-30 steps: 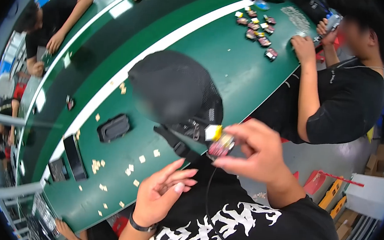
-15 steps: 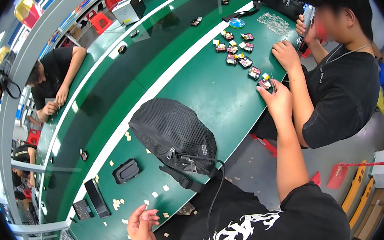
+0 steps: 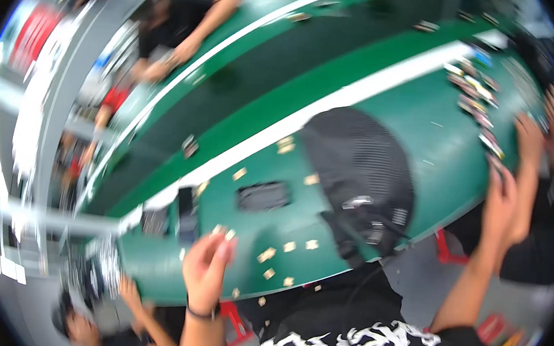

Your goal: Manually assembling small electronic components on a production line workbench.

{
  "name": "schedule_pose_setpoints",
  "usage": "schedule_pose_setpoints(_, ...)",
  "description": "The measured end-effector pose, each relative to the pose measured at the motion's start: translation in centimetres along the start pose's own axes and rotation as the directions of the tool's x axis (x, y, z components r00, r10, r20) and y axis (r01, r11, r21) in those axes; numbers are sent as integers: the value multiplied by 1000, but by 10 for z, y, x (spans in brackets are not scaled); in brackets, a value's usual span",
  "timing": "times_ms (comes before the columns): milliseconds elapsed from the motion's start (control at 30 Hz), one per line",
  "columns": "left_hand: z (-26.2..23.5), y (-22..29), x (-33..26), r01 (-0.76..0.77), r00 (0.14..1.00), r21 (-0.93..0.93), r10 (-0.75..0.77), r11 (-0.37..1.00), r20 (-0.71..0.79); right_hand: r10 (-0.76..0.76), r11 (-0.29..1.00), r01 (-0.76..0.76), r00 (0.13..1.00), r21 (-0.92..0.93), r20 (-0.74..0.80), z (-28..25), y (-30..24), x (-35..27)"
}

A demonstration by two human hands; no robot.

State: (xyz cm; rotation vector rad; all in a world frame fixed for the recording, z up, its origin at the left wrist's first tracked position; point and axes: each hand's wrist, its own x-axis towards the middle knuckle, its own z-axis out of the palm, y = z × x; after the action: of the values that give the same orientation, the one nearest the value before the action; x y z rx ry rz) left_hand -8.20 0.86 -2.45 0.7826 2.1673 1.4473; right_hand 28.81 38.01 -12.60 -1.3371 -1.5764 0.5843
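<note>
Left of the rounded black mesh bag [image 3: 367,164], my left hand [image 3: 205,269] half-curls; right of it, my right hand [image 3: 500,196] adjoins small dark-red boxy modules [image 3: 475,107] — whether either grasps anything, I can't tell.

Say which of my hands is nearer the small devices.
Right. Your right hand is at the near end of the small devices; your left hand is far left, past the black bag.

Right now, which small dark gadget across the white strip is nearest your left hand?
The lone gadget left of centre, just past the white strip; the others I can make out lie farther from the left hand, near the picture's top edge.
</note>
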Motion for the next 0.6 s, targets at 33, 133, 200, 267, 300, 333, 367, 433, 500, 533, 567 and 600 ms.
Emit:
schedule_pose_setpoints(33, -1, 5, 19, 0, 1000, -14, 0, 1000, -20, -38, 998, 34, 997, 61, 62, -8, 3, -5)
schedule_pose_setpoints(133, -33, -9, 93, -209, 968, 299, 241, 931, -72, -48, 999, 48, 999, 27, 1, -23, 31, -20)
schedule_pose_setpoints(200, -55, -12, 136, -190, 942, 488, 297, 852, -153, -33, 999, 33, 999, -4, 41, -12, -3, -38)
schedule_pose_setpoints(267, -91, -35, 183, -211, 901, 652, 403, 729, -160, -42, 999, 39, 996, 32, 82, -2, -25, -49)
schedule_pose_setpoints(300, -105, -54, 206, -203, 886, 726, 439, 657, -150, 66, 998, -64, 983, -17, 169, -5, -34, -54)
schedule_pose_setpoints(333, -110, -63, 220, -199, 885, 719, 437, 666, -161, 183, 982, -168, 954, -86, 237, -11, -40, -59)
schedule_pose_setpoints(367, -113, -69, 231, -95, 946, 760, 296, 643, -132, 173, 984, -156, 957, -88, 234, -14, -44, -65)
schedule_pose_setpoints(433, -116, -80, 258, 49, 995, 814, 40, 579, -88, 15, 995, 12, 965, -102, 261, -20, -45, -78)
schedule_pose_setpoints(500, -116, -96, 280, 41, 998, 812, 17, 582, -63, -71, 990, 94, 977, -108, 202, -27, -40, -87)
schedule_pose_setpoints(533, -116, -98, 286, 38, 999, 751, -14, 659, -37, -48, 994, 67, 979, -89, 196, -29, -43, -91)
schedule_pose_setpoints(567, -117, -99, 292, 36, 999, 684, -43, 729, -7, -26, 997, 40, 982, -70, 188, -31, -45, -94)
schedule_pose_setpoints(600, -115, -105, 295, -13, 1000, 639, 21, 769, -5, 7, 998, 4, 982, -61, 188, -33, -49, -94)
